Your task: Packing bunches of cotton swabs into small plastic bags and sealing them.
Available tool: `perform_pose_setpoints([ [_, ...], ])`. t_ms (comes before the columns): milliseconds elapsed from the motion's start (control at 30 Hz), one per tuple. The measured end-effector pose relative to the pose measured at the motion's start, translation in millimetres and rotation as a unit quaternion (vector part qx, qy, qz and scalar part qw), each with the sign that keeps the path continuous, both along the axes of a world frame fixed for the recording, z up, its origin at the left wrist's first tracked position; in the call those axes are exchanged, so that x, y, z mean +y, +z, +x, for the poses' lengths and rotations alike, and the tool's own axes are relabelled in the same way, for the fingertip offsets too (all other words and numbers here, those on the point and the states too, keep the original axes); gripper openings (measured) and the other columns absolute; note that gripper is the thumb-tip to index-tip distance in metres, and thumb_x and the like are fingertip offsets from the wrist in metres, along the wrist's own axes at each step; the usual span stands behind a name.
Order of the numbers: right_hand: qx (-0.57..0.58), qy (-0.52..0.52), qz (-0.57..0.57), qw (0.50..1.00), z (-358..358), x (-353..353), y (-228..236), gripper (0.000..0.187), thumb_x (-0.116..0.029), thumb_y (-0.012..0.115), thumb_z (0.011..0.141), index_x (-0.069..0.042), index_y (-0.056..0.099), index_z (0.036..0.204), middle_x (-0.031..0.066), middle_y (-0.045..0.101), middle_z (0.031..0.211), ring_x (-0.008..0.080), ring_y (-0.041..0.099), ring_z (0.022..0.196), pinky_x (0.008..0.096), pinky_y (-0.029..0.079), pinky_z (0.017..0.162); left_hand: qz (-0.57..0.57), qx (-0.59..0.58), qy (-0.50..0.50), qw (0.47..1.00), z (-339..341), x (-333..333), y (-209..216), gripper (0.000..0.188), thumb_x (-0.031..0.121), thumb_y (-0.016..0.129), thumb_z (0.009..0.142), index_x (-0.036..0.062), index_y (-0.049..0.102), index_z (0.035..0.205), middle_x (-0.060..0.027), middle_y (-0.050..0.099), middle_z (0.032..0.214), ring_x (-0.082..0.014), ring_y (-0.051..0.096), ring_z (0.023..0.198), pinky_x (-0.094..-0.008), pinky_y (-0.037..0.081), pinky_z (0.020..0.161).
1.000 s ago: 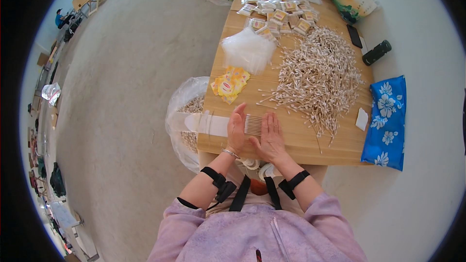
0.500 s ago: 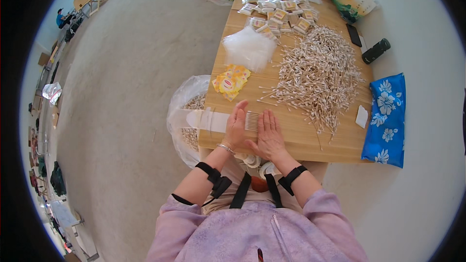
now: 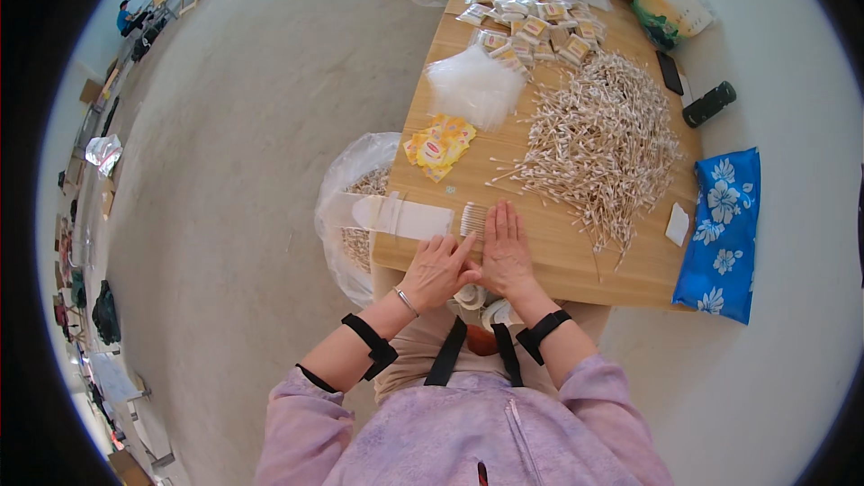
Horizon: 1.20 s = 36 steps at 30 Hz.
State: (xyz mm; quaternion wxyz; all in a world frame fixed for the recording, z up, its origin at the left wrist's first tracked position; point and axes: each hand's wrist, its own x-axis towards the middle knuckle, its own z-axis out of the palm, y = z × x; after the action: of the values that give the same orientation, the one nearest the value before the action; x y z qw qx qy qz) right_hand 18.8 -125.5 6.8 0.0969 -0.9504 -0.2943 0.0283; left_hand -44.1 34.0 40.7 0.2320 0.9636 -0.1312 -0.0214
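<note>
A small row of cotton swabs [image 3: 472, 219] lies side by side near the table's front left corner. My right hand [image 3: 507, 254] rests flat along the row's right side, fingers straight and together, gripping nothing. Just below the row, my left hand [image 3: 432, 272] reaches in with its fingers extended, the index fingertip by the swabs' lower ends; it appears to hold nothing. Left of the row lies a flat white sheet or strip [image 3: 425, 220], joined by a clear part that sticks out past the table's left edge. A large loose heap of cotton swabs [image 3: 607, 144] spreads farther right.
Yellow printed cards [image 3: 443, 144] and a stack of clear plastic bags [image 3: 475, 85] lie farther back. Behind them are several filled packets [image 3: 533, 29]. A phone [image 3: 670, 73], dark cylinder [image 3: 709, 104] and blue floral pouch [image 3: 720, 225] line the right side. A plastic sack [image 3: 337, 184] of swabs stands left.
My left hand has drawn back toward me from the row's left side, uncovering the white strip's end. My right hand stays beside the swabs. The view has shifted slightly.
</note>
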Motion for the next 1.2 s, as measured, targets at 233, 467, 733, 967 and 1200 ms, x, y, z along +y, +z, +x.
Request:
perform_pose_setpoints([
  [233, 0.01, -0.002, 0.02, 1.0, 0, -1, 1, 0.107, -0.058, 0.062, 0.072, 0.01, 0.015, 0.141, 0.0263, 0.013, 0.149, 0.0374, 0.008, 0.141, 0.0452, 0.007, 0.115, -0.001, -0.018, -0.013, 1.0, 0, 1, -6, 0.065, 0.046, 0.054, 0.087, 0.0066, 0.038, 0.136, -0.012, 0.05, 0.102, -0.0293, 0.047, 0.096, -0.0412, 0.034, 0.086],
  [467, -0.012, 0.004, 0.02, 1.0, 1, -2, -3, 0.108, -0.057, 0.063, 0.071, 0.01, 0.014, 0.141, 0.0265, 0.013, 0.149, 0.0379, 0.009, 0.141, 0.0457, 0.007, 0.115, 0.025, 0.006, -0.001, 1.0, 5, -4, 1, 0.07, 0.051, 0.052, 0.086, 0.0069, 0.036, 0.137, -0.0124, 0.049, 0.103, -0.0291, 0.047, 0.096, -0.0401, 0.034, 0.084],
  [733, -0.045, 0.005, 0.019, 0.999, 1, -2, -7, 0.11, -0.055, 0.066, 0.069, 0.009, 0.014, 0.141, 0.0263, 0.013, 0.149, 0.038, 0.009, 0.141, 0.0457, 0.008, 0.115, 0.031, 0.044, -0.01, 0.999, 9, -4, 5, 0.075, 0.052, 0.054, 0.084, 0.0064, 0.031, 0.14, -0.0138, 0.051, 0.106, -0.0301, 0.048, 0.098, -0.0415, 0.036, 0.085],
  [967, -0.011, 0.011, 0.007, 1.0, 0, -2, 1, 0.116, -0.05, 0.071, 0.062, 0.009, 0.011, 0.141, 0.0263, 0.011, 0.149, 0.0385, 0.007, 0.141, 0.0458, 0.007, 0.115, 0.038, 0.058, 0.001, 0.998, 14, -4, 4, 0.074, 0.05, 0.054, 0.085, 0.0041, 0.031, 0.139, -0.0161, 0.053, 0.11, -0.0326, 0.051, 0.1, -0.0432, 0.037, 0.086],
  [1200, -0.018, 0.006, -0.011, 1.0, 0, -3, -1, 0.101, -0.048, 0.06, 0.072, 0.01, 0.014, 0.141, 0.0268, 0.012, 0.149, 0.039, 0.007, 0.141, 0.0457, 0.006, 0.115, 0.028, 0.07, 0.008, 0.997, 20, -6, 11, 0.074, 0.045, 0.056, 0.085, 0.0044, 0.029, 0.14, -0.0165, 0.054, 0.109, -0.0331, 0.053, 0.1, -0.0439, 0.039, 0.083],
])
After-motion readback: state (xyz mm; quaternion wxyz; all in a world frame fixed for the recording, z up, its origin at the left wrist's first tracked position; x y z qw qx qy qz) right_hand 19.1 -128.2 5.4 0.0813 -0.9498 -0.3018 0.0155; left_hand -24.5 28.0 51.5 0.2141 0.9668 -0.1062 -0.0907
